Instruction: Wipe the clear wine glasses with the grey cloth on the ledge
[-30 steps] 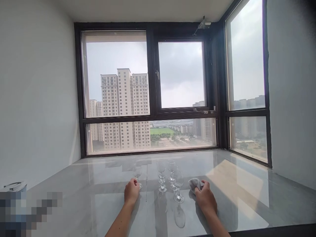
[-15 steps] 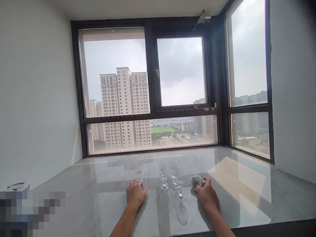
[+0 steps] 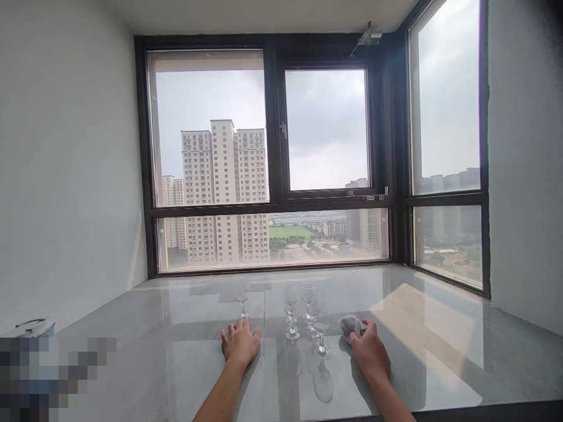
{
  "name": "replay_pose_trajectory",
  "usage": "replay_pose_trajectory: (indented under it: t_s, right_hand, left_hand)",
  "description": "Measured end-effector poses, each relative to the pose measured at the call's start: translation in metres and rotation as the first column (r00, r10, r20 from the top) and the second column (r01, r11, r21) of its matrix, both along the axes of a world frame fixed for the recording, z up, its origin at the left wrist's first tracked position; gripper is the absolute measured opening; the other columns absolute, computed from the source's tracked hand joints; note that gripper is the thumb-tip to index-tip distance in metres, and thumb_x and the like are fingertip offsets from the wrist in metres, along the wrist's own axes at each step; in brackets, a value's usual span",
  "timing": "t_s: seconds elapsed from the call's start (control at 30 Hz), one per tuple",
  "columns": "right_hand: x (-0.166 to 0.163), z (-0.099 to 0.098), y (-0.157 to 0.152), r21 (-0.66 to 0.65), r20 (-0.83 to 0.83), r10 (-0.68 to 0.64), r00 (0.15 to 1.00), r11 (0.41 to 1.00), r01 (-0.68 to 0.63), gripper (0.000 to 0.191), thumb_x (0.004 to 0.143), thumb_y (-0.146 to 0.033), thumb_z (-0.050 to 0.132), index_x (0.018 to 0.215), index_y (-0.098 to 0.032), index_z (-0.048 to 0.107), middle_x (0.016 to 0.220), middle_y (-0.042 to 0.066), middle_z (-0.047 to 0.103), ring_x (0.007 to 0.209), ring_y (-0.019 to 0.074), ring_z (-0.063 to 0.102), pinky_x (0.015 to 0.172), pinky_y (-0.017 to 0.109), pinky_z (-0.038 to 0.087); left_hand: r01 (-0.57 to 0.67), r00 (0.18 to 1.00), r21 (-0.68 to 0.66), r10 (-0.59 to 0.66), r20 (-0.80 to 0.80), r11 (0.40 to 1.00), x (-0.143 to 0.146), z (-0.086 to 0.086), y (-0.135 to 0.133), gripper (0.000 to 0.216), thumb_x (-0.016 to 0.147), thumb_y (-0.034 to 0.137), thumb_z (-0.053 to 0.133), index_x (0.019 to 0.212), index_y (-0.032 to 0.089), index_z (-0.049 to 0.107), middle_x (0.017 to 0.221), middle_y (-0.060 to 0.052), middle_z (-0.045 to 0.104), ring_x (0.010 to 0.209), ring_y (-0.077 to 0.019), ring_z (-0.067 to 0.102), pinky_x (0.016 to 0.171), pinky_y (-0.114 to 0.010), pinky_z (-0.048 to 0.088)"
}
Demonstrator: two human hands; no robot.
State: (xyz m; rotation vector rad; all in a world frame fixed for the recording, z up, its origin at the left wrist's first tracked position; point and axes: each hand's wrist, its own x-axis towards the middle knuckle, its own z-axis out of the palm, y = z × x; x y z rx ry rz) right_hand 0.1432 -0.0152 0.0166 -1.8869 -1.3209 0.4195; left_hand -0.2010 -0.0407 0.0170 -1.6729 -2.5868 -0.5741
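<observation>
Right hand (image 3: 372, 350): grip closed on a pale grey cloth (image 3: 349, 326), bunched between thumb and fingers, just right of the front glass (image 3: 322, 328). Cloth and glass are apart. Left hand (image 3: 241, 343): grip open, palm down, fingers spread, well left of the front glass. Fingertips are right at the foot of a lone glass (image 3: 243, 299); I can't tell from here whether they touch it. Lone glass is stemmed, upright, left of the front glass and farther back.

Other glasses (image 3: 291, 299): bunched behind the front glass and to its left, all stemmed, all upright. They overlap, so no exact count from me. Front glass is clear and upright, its reflection (image 3: 323, 381) showing on the near side in the glossy grey window ledge (image 3: 197, 375). Light patch (image 3: 404, 299) on the ledge, right of the front glass, past the cloth. Far left of the front glass: pale container (image 3: 44, 328) with a handle, lower part obscured. Well behind the front glass: dark-framed window (image 3: 325, 129); outside, high-rise (image 3: 223, 187) to the glass's left, green field (image 3: 289, 231) slightly left.
</observation>
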Motion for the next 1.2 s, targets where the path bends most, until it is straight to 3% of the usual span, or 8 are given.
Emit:
replay_pose_trajectory:
  t_s: [0.13, 0.2, 0.27, 0.33, 0.4, 0.5, 0.9, 1.2]
  right_hand:
    - [0.0, 0.0, 0.001, 0.003, -0.004, 0.0, 1.0, 1.0, 0.0, 0.045, 0.093, -0.037, 0.037, 0.135, -0.02, 0.037, 0.121, 0.013, 0.067, 0.097, 0.0286, 0.067, 0.07, 0.035, 0.045]
    - [-0.001, 0.0, 0.001, 0.008, -0.004, -0.002, 1.0, 1.0, 0.002, 0.045, 0.093, -0.036, 0.037, 0.135, -0.02, 0.038, 0.119, 0.013, 0.067, 0.097, 0.0286, 0.067, 0.071, 0.035, 0.044]
    - [-0.001, -0.001, 0.001, 0.012, -0.002, -0.004, 1.0, 1.0, 0.004, 0.045, 0.093, -0.036, 0.037, 0.135, -0.02, 0.038, 0.119, 0.013, 0.067, 0.096, 0.028, 0.068, 0.07, 0.035, 0.044]
    - [-0.001, -0.002, 0.002, 0.013, 0.003, -0.007, 1.0, 1.0, 0.007, 0.044, 0.093, -0.036, 0.037, 0.135, -0.02, 0.037, 0.119, 0.013, 0.067, 0.095, 0.0271, 0.068, 0.07, 0.034, 0.044]
    - [-0.001, -0.002, 0.003, 0.009, 0.011, -0.01, 1.0, 1.0, 0.01, 0.044, 0.093, -0.036, 0.037, 0.135, -0.021, 0.037, 0.117, 0.012, 0.068, 0.094, 0.0264, 0.068, 0.07, 0.033, 0.044]
    - [-0.002, -0.003, 0.003, 0.002, 0.021, -0.01, 1.0, 1.0, 0.01, 0.044, 0.093, -0.035, 0.038, 0.135, -0.022, 0.037, 0.115, 0.011, 0.069, 0.095, 0.0258, 0.068, 0.07, 0.033, 0.043]
    - [-0.004, 0.003, -0.001, -0.033, 0.038, 0.012, 0.999, 0.999, -0.01, 0.042, 0.095, -0.035, 0.034, 0.135, -0.021, 0.037, 0.118, 0.012, 0.067, 0.094, 0.0274, 0.068, 0.065, 0.033, 0.041]
    - [-0.002, 0.003, -0.001, -0.039, 0.049, 0.009, 0.999, 0.999, -0.007, 0.044, 0.094, -0.037, 0.035, 0.135, -0.022, 0.036, 0.122, 0.011, 0.067, 0.099, 0.0268, 0.067, 0.067, 0.033, 0.042]
  left_hand:
    - [0.015, 1.0, 0.035, -0.014, -0.013, 0.999, 0.003, 0.005, -0.006, 0.057, 0.092, 0.045, 0.042, 0.14, 0.017, 0.054, 0.157, -0.013, 0.042, 0.143, -0.0348, 0.032, 0.118, -0.055, 0.012]
    - [0.153, 0.988, 0.114, -0.151, -0.025, 0.982, 0.009, 0.009, -0.012, 0.054, 0.092, 0.04, 0.044, 0.14, 0.018, 0.053, 0.154, -0.012, 0.045, 0.143, -0.0306, 0.034, 0.12, -0.048, 0.018]
    - [0.405, 0.913, 0.186, -0.406, -0.036, 0.895, 0.019, 0.013, -0.019, 0.05, 0.091, 0.035, 0.046, 0.138, 0.021, 0.056, 0.15, -0.009, 0.05, 0.141, -0.0265, 0.039, 0.121, -0.043, 0.021]
    - [0.626, 0.773, 0.192, -0.634, -0.028, 0.756, 0.031, 0.015, -0.025, 0.048, 0.09, 0.036, 0.05, 0.136, 0.025, 0.059, 0.151, -0.008, 0.05, 0.14, -0.0269, 0.041, 0.121, -0.044, 0.023]
    - [0.74, 0.664, 0.141, -0.748, -0.001, 0.657, 0.043, 0.016, -0.028, 0.054, 0.087, 0.041, 0.057, 0.14, 0.029, 0.056, 0.156, -0.007, 0.042, 0.142, -0.0313, 0.037, 0.122, -0.049, 0.022]
    - [0.795, 0.605, 0.036, -0.796, 0.022, 0.606, 0.054, 0.017, -0.031, 0.066, 0.085, 0.047, 0.061, 0.148, 0.034, 0.046, 0.162, -0.005, 0.032, 0.146, -0.0348, 0.031, 0.121, -0.054, 0.019]
    - [0.721, 0.692, -0.046, -0.722, -0.009, 0.692, 0.059, 0.019, -0.031, 0.06, 0.088, 0.055, 0.048, 0.144, 0.035, 0.051, 0.156, -0.003, 0.044, 0.143, -0.033, 0.034, 0.121, -0.054, 0.018]
    - [0.436, 0.898, 0.079, -0.429, -0.094, 0.896, 0.038, 0.014, -0.028, 0.042, 0.091, 0.051, 0.043, 0.11, 0.024, 0.068, 0.124, -0.009, 0.065, 0.124, -0.0292, 0.051, 0.117, -0.052, 0.021]
